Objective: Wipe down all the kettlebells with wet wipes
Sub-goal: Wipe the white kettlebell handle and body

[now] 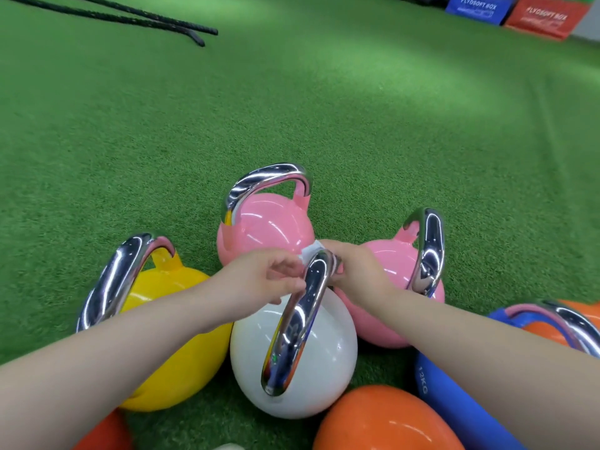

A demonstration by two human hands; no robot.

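A white kettlebell [311, 358] with a chrome handle [302, 319] stands in the middle of a cluster on the turf. My left hand [263, 277] and my right hand [354, 271] meet at the far end of that handle. Both pinch a white wet wipe [310, 251] that passes around the handle's top. Around it stand a yellow kettlebell [168, 319], two pink kettlebells [266, 228] [389, 277], a blue 12 kg kettlebell [454, 401] and orange kettlebells [386, 420].
Green artificial turf [292, 108] stretches ahead. Black battle ropes [136, 17] lie at the far left. A blue plyo box [477, 8] and a red plyo box [545, 17] stand at the far right. Another orange kettlebell [104, 433] sits at the lower left.
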